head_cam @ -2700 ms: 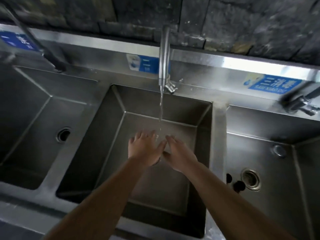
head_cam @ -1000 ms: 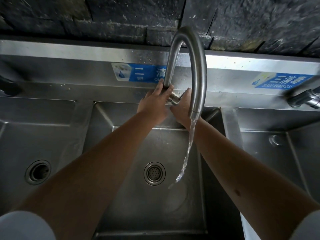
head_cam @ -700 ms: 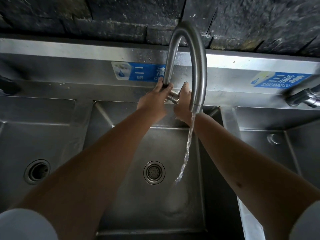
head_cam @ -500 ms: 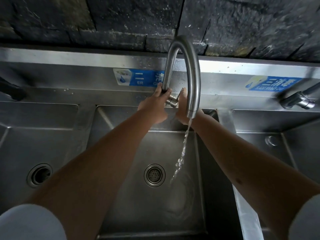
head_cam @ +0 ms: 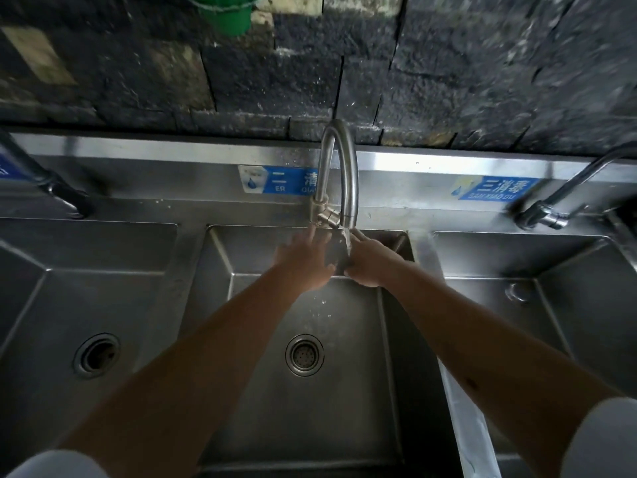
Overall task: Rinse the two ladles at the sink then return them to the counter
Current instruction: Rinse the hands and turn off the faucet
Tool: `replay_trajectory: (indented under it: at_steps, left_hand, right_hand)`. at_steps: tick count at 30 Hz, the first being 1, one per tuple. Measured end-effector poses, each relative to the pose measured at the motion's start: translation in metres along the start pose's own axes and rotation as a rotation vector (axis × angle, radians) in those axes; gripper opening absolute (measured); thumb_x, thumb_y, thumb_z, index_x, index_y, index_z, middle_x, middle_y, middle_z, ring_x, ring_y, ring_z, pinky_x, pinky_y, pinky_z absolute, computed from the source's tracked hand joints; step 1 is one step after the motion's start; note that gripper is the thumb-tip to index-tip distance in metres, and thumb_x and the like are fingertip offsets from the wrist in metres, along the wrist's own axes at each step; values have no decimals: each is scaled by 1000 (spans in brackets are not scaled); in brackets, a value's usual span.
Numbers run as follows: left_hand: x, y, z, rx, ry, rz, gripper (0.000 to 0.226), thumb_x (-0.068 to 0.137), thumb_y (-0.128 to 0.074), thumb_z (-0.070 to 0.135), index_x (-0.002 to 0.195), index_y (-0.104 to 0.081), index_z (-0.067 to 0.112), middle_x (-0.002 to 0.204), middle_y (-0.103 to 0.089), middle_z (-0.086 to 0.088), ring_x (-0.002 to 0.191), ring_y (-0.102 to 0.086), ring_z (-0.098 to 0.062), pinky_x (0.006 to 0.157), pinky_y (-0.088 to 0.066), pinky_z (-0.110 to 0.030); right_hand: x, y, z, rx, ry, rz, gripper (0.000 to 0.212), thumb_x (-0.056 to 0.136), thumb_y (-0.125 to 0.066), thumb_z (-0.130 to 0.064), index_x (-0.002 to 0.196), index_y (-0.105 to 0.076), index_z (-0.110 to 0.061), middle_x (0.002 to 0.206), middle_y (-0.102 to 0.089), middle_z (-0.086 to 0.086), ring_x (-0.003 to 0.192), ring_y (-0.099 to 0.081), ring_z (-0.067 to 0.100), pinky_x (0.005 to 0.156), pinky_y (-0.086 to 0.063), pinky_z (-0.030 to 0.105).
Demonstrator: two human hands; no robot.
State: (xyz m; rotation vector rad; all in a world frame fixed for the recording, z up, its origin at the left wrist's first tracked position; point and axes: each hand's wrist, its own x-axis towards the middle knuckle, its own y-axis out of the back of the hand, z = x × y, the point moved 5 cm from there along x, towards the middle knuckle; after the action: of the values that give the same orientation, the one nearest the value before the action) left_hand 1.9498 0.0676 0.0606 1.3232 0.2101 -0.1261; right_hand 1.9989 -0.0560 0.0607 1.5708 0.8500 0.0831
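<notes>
No ladle is in view. Both my hands hang over the back of the middle sink basin (head_cam: 389, 339), just below the curved steel faucet (head_cam: 339, 167). My left hand (head_cam: 305, 262) is empty with its fingers spread. My right hand (head_cam: 368, 263) is beside it, fingers loosely extended, and holds nothing. A short thin stream of water falls from the spout between the two hands. The faucet lever (head_cam: 327, 215) sits just above my fingertips, untouched.
A left basin (head_cam: 44, 305) and a right basin (head_cam: 568, 298) flank the middle one, each with its own tap (head_cam: 551, 208). Blue labels (head_cam: 279, 180) mark the steel backsplash. A dark stone wall rises behind, with a green bucket (head_cam: 224, 12) at the top.
Both hands have let go of the faucet base and lever and dropped back over the basin. The water stream has shrunk to a short trickle. The camera has tilted up.
</notes>
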Motion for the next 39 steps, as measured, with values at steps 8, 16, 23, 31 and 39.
replay_trajectory:
  at_steps: [8,16,23,31,39]
  left_hand:
    - [-101,-12,14,48,8,76,88,82,-45,64,149,0,31,162,-3,-11,147,-7,-36,113,-19,-55]
    - [-171,-17,23,21,49,71,86,80,-30,73,149,6,36,162,12,-5,148,9,-29,116,-10,-54]
    - [-182,-17,41,3,36,55,89,73,-19,80,149,3,38,162,13,-4,148,11,-28,116,-7,-52]
    - [-165,-32,86,7,16,58,88,74,-20,82,149,-4,39,163,8,-4,148,5,-29,115,-13,-53]
    - [-131,-70,171,-58,-30,-40,87,75,-22,83,148,0,40,163,-5,-5,148,-9,-31,113,-21,-52]
  right_hand:
    - [-104,-31,-20,-74,-47,98,116,69,-66,-70,156,-1,-30,167,3,1,153,-2,26,116,-19,58]
    - [-167,-68,-11,-41,-113,148,113,64,-30,-93,154,5,-35,167,11,-4,152,8,20,118,-10,56]
    - [-194,-79,3,10,-143,173,108,65,-17,-93,154,6,-35,165,15,-4,152,11,19,119,-9,55]
    - [-212,-88,32,92,-88,120,104,71,-30,-89,151,12,-37,166,8,-2,152,-2,22,119,-16,53]
    - [-244,-84,117,158,-146,124,93,82,-47,-69,153,0,-32,167,-8,2,151,-15,25,117,-21,51]
